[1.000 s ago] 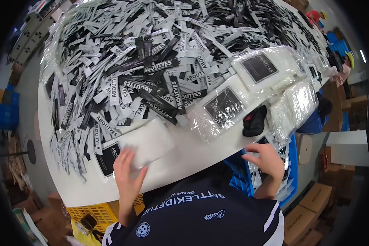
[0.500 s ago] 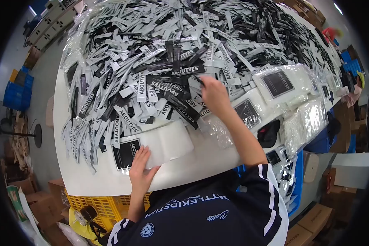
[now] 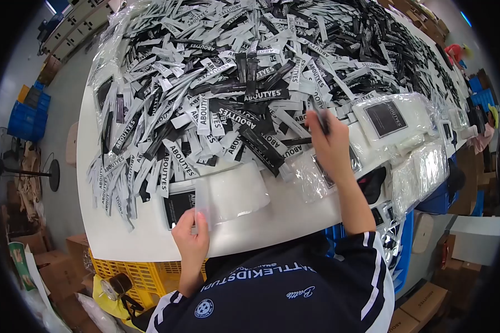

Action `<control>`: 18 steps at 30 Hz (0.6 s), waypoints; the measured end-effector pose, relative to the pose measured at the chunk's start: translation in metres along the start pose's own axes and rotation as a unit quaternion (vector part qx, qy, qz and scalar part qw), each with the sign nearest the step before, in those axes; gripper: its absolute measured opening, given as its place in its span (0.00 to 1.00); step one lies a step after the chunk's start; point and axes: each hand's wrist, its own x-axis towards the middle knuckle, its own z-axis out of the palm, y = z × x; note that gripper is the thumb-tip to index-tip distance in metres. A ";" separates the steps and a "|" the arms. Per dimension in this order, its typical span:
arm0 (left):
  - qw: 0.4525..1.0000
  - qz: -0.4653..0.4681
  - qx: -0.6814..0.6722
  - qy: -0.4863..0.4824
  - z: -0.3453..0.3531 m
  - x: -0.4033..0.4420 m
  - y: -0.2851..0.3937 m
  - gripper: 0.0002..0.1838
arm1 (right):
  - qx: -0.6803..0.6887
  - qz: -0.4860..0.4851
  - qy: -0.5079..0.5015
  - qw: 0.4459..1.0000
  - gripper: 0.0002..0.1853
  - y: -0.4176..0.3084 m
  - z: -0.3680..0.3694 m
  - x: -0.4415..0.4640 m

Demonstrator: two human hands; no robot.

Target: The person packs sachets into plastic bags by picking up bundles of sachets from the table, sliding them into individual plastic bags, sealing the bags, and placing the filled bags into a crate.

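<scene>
My left hand [image 3: 191, 237] is closed at the table's front edge. Between its thumb and fingers it pinches a raised whitish flap of a clear plastic bag [image 3: 238, 191], which lies flat with a black printed label [image 3: 179, 208] showing at its left end. My right hand [image 3: 332, 145] is up over the right side of the pile, its fingers closed on a dark stick packet [image 3: 320, 117], blurred by motion. Beyond both hands spreads a big heap of black and white stick packets [image 3: 266, 95], many printed ABOUTYES.
Stacked clear bags with black labels [image 3: 388, 119] lie to the right, beside a pile of plastic sleeves [image 3: 419, 180]. A yellow crate [image 3: 150, 272] stands below the table's front edge, and a blue bin [image 3: 405, 244] at the right. Other people [image 3: 486, 133] are at the far right.
My left hand has gone from lying flat on the bag to pinching and raising its flap. My right hand has drawn back from the heap, to the right and nearer me, with a dark packet.
</scene>
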 end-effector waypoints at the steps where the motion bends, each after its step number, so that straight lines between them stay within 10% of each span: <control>1: 1.000 -0.009 -0.011 -0.008 0.002 -0.001 0.006 0.05 | 0.124 0.065 -0.024 0.990 0.08 -0.007 -0.004 -0.018; 3: 0.998 -0.039 -0.047 -0.019 0.009 0.001 0.012 0.07 | 0.415 0.015 -0.024 0.909 0.07 0.015 0.017 -0.064; 5: 0.997 -0.042 -0.044 -0.055 0.010 0.004 0.013 0.09 | 0.227 -0.109 0.031 0.967 0.08 0.011 0.038 -0.092; 8: 0.990 0.000 -0.017 -0.138 0.006 0.010 0.018 0.13 | 0.180 -0.042 0.056 0.981 0.06 0.008 0.046 -0.115; 18: 0.969 -0.031 -0.059 -0.237 0.026 0.007 0.022 0.11 | 0.228 -0.078 0.035 0.970 0.08 0.008 0.050 -0.131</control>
